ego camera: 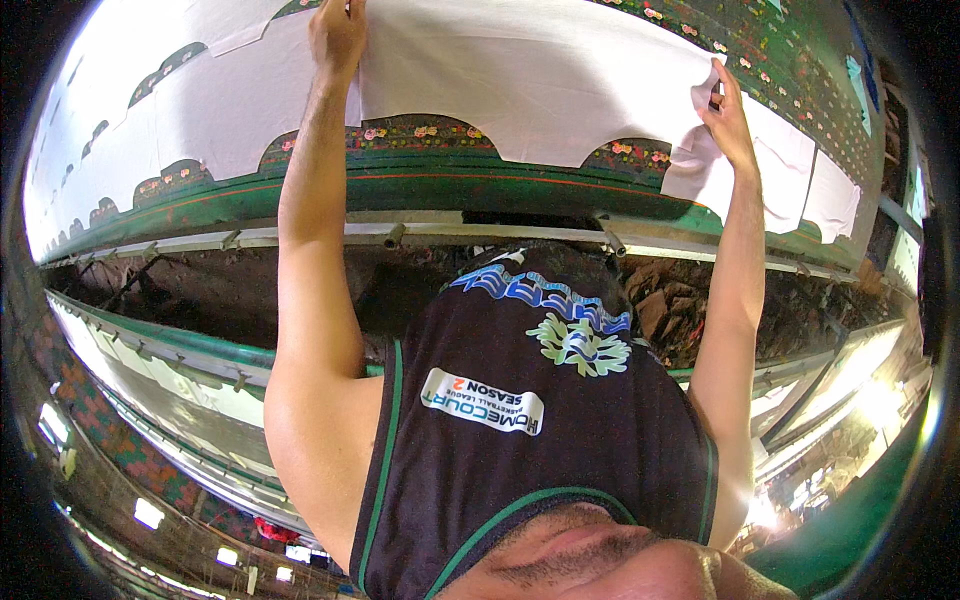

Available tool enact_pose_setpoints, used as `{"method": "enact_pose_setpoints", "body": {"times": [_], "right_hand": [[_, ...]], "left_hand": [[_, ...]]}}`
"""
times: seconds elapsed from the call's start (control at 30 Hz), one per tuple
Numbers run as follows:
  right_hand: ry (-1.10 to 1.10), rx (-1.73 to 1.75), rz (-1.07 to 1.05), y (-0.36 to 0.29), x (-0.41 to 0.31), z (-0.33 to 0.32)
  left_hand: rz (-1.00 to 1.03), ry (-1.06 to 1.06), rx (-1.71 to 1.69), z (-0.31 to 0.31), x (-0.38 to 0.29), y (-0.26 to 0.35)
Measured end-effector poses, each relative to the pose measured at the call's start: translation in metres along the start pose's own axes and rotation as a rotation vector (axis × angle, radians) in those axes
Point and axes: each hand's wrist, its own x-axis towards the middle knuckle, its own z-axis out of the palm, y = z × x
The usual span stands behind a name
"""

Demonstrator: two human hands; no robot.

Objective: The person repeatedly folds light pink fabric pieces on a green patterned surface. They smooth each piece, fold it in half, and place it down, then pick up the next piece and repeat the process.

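A white cut fabric panel point(517, 67) with scooped lower edges lies stretched across a long green printing table point(420, 191). At its left edge is my left hand point(337, 34), fingers curled on the cloth; the fingertips are partly cut off by the top of the picture. My right hand point(724, 116) pinches the panel's right edge near the upper corner, where the fabric lifts and folds. Other white panels point(225, 105) lie flat to the left. More white pieces point(772, 172) lie on the right, under and beyond my right hand.
Small coloured print marks point(424, 132) dot the table surface. A metal rail point(435, 234) with short stubs runs along its near edge, close to my body. Crumpled brown material point(664, 307) lies below the rail. Behind me another long table point(187, 367) stands.
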Motion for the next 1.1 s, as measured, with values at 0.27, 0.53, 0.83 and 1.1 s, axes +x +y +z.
{"method": "enact_pose_setpoints", "body": {"times": [0.27,0.53,0.83,1.1], "right_hand": [[0.021,-0.046,0.029,0.02,0.014,0.0],[-0.038,-0.033,0.128,0.03,0.04,0.004],[-0.037,-0.059,0.059,0.029,0.045,0.011],[-0.003,-0.062,-0.046,0.044,0.06,0.02]], "left_hand": [[-0.05,-0.079,-0.021,0.008,0.003,-0.004],[0.385,0.055,-0.052,0.019,0.002,-0.032],[0.309,-0.274,0.331,0.021,-0.063,0.039],[0.292,-0.332,0.497,0.067,-0.092,0.108]]}}
